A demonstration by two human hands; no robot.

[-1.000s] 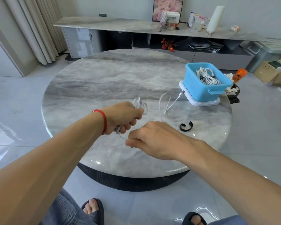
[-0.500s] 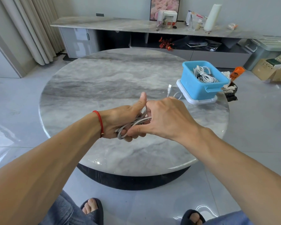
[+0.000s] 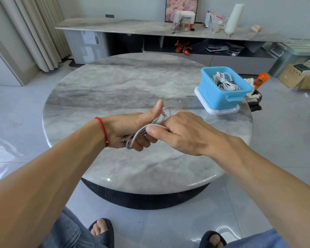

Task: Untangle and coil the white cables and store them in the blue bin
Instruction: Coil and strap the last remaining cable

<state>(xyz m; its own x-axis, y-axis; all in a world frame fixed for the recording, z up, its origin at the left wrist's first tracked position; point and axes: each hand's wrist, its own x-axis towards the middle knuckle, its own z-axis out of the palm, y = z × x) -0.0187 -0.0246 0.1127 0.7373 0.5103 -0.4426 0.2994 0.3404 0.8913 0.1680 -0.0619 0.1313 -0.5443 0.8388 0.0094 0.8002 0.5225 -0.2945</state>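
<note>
Above the round marble table point(image 3: 115, 90), my left hand point(image 3: 131, 126) grips a coiled white cable point(image 3: 141, 131), its fingers curled round the loops and the thumb sticking up. My right hand point(image 3: 183, 131) pinches a strand of the same cable between thumb and fingers, right against the left hand. Loops stick out above and below my left fist. The blue bin point(image 3: 220, 93) stands at the table's right edge on a white lid, with other coiled white cables point(image 3: 224, 83) inside it.
A long marble sideboard point(image 3: 132, 28) with boxes, a white roll and small items runs along the back wall. On the floor to the right lie cardboard boxes point(image 3: 297, 77), an orange bottle point(image 3: 261, 79) and a dark bag. My feet in dark slippers point(image 3: 100, 231) show below the table.
The cable's loose end, which trailed toward the bin a second ago, has been drawn into the coil. My right hand came up against the left. The black strap on the table is hidden now.
</note>
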